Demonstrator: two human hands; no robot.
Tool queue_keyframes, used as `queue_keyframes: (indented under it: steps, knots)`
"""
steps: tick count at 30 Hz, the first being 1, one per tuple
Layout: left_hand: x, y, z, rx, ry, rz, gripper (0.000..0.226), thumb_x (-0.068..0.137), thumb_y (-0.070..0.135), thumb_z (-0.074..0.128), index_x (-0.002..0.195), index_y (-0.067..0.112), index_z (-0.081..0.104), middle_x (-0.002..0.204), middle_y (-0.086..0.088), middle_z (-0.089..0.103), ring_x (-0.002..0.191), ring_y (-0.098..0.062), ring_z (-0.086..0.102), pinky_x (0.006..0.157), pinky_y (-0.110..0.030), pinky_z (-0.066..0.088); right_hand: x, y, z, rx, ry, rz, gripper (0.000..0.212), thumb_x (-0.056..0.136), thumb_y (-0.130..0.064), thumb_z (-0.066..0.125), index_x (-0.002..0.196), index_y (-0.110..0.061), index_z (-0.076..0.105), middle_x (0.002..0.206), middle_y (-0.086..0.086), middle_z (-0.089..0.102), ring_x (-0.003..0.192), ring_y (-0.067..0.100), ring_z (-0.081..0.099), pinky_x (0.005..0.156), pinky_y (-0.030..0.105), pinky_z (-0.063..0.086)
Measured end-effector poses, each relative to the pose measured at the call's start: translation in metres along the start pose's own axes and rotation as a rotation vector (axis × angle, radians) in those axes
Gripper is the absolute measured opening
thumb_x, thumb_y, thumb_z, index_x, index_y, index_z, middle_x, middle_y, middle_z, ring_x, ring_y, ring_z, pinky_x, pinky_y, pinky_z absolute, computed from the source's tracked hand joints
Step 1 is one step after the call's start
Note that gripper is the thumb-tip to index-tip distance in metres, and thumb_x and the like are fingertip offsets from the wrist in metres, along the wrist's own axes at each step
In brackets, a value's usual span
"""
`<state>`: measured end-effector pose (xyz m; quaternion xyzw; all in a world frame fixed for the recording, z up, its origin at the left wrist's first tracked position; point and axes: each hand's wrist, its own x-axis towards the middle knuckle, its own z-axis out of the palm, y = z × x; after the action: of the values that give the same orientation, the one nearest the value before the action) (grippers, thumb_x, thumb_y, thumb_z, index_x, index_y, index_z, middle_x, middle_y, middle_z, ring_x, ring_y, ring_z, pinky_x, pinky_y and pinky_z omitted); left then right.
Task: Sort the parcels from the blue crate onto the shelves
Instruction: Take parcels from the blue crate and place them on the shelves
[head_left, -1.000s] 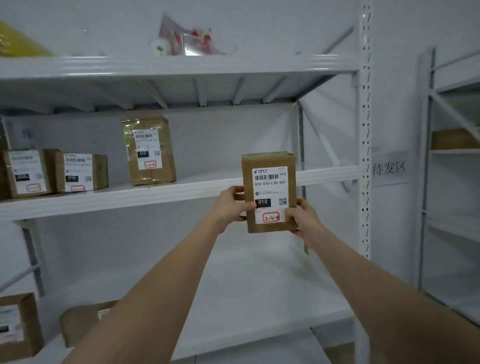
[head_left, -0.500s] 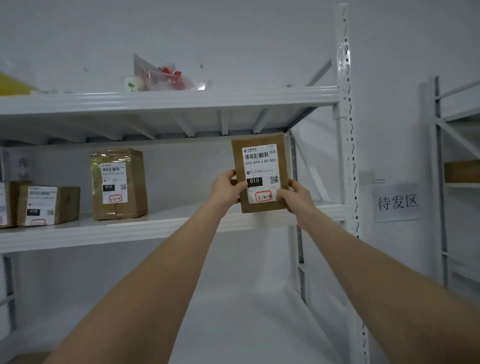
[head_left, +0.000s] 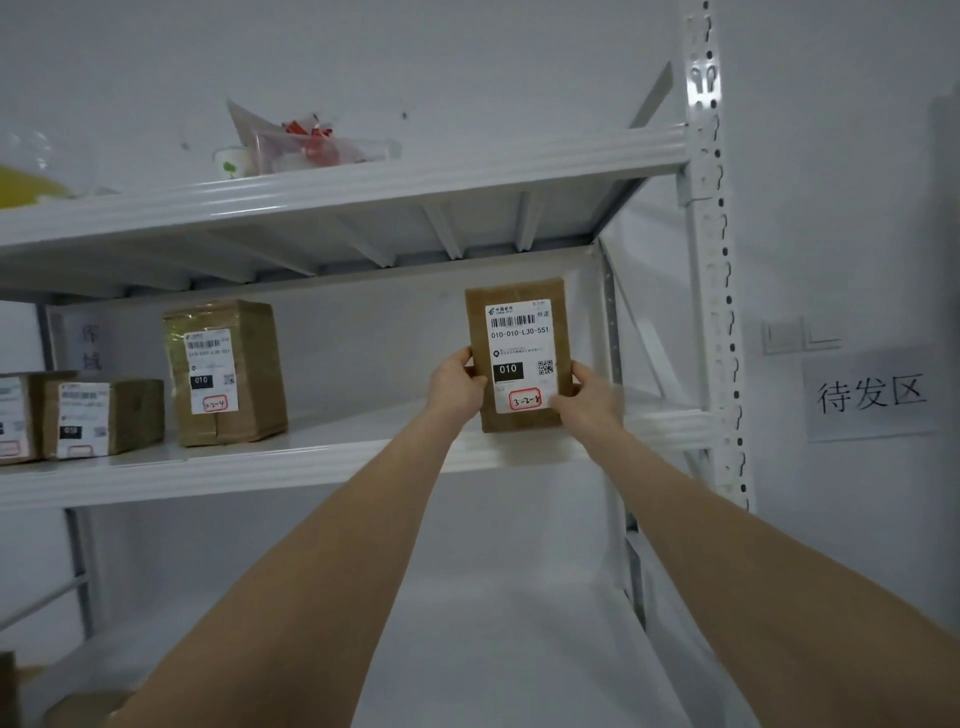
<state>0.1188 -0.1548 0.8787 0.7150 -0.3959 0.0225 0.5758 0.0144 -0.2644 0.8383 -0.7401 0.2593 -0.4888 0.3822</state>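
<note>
left hand (head_left: 457, 387) grips parcel (head_left: 519, 353) left edge; right hand (head_left: 587, 400) grips right edge; parcel upright at middle shelf (head_left: 260, 467)

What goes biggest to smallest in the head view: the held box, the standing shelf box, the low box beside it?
1. The held box and the standing box: they look about alike, and the held one seems nearer, so I won't rank them.
2. The low box: smallest.
</note>
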Motion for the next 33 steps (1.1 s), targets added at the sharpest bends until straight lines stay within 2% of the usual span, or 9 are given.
queue_keyframes:
  steps: [7, 16, 18, 20, 21, 23, 26, 28, 33]
  knots:
    - [0.015, -0.011, 0.011, 0.096, -0.026, 0.013, 0.043, 0.087, -0.002, 0.055, 0.126, 0.017, 0.054, 0.111, -0.012, 0.065, 0.106, -0.032, 0.061, 0.091, -0.046, 0.052, 0.013, 0.012, 0.010, -0.192, 0.033, -0.013, 0.037, 0.089, -0.015, 0.058, 0.123, -0.030, 0.056, 0.112, 0.001, 0.068, 0.102, 0.025, 0.062, 0.086, 0.035, 0.050]
    - [0.036, -0.019, 0.016, 0.158, -0.030, 0.017, 0.043, 0.088, 0.000, 0.056, 0.128, 0.012, 0.052, 0.122, -0.015, 0.061, 0.113, -0.034, 0.057, 0.094, -0.047, 0.050, 0.025, 0.013, 0.019, -0.332, 0.041, 0.010, 0.030, 0.094, -0.019, 0.056, 0.124, -0.020, 0.052, 0.118, 0.004, 0.063, 0.106, 0.026, 0.059, 0.088, 0.039, 0.050]
    - [0.038, -0.017, 0.013, 0.192, -0.067, -0.008, 0.048, 0.086, 0.002, 0.060, 0.131, 0.011, 0.047, 0.125, -0.015, 0.059, 0.115, -0.033, 0.055, 0.097, -0.045, 0.049, 0.026, 0.013, 0.018, -0.359, 0.035, -0.003, 0.034, 0.093, -0.019, 0.057, 0.127, -0.018, 0.049, 0.120, 0.005, 0.062, 0.107, 0.026, 0.059, 0.089, 0.040, 0.050]
    - [0.041, -0.010, 0.010, 0.263, -0.060, -0.013, 0.058, 0.084, 0.006, 0.065, 0.135, 0.008, 0.039, 0.131, -0.016, 0.052, 0.120, -0.032, 0.051, 0.101, -0.040, 0.045, 0.025, 0.011, 0.019, -0.398, 0.050, -0.029, 0.049, 0.092, -0.017, 0.059, 0.136, -0.018, 0.039, 0.128, 0.008, 0.054, 0.112, 0.027, 0.054, 0.091, 0.040, 0.048]
    - [0.042, -0.004, 0.007, 0.307, -0.016, 0.019, 0.065, 0.083, 0.009, 0.068, 0.138, 0.007, 0.033, 0.136, -0.017, 0.046, 0.123, -0.033, 0.048, 0.101, -0.038, 0.043, 0.024, 0.009, 0.020, -0.426, 0.072, -0.052, 0.059, 0.090, -0.016, 0.061, 0.141, -0.019, 0.032, 0.135, 0.008, 0.046, 0.117, 0.027, 0.050, 0.092, 0.040, 0.046]
    - [0.046, 0.011, 0.000, 0.404, 0.098, 0.164, 0.077, 0.083, 0.012, 0.068, 0.145, 0.010, 0.023, 0.142, -0.017, 0.035, 0.128, -0.034, 0.041, 0.102, -0.042, 0.039, 0.022, 0.004, 0.020, -0.527, 0.131, -0.143, 0.079, 0.087, -0.014, 0.065, 0.148, -0.023, 0.017, 0.151, 0.007, 0.026, 0.132, 0.027, 0.037, 0.098, 0.040, 0.043]
    - [0.053, 0.030, -0.008, 0.610, 0.175, 0.420, 0.079, 0.085, 0.005, 0.061, 0.149, 0.016, 0.017, 0.150, -0.011, 0.027, 0.136, -0.030, 0.031, 0.110, -0.045, 0.035, 0.022, -0.003, 0.023, -0.743, 0.142, -0.370, 0.090, 0.088, -0.016, 0.064, 0.153, -0.022, 0.002, 0.161, 0.004, -0.002, 0.147, 0.027, 0.007, 0.112, 0.042, 0.030]
    - [0.058, 0.036, -0.009, 0.749, 0.157, 0.527, 0.079, 0.085, -0.001, 0.057, 0.150, 0.017, 0.017, 0.154, -0.009, 0.023, 0.140, -0.027, 0.025, 0.114, -0.040, 0.029, 0.022, -0.006, 0.026, -0.826, 0.087, -0.453, 0.091, 0.088, -0.016, 0.064, 0.153, -0.020, 0.000, 0.161, 0.005, -0.009, 0.148, 0.029, -0.002, 0.114, 0.042, 0.024]
    - [0.066, 0.037, 0.000, 0.887, 0.055, 0.497, 0.072, 0.085, 0.002, 0.057, 0.147, 0.014, 0.024, 0.148, -0.008, 0.030, 0.136, -0.027, 0.029, 0.109, -0.039, 0.034, 0.019, -0.006, 0.035, -0.886, 0.028, -0.480, 0.065, 0.092, -0.011, 0.055, 0.147, -0.014, 0.020, 0.160, 0.008, -0.004, 0.144, 0.041, 0.004, 0.098, 0.044, 0.043]
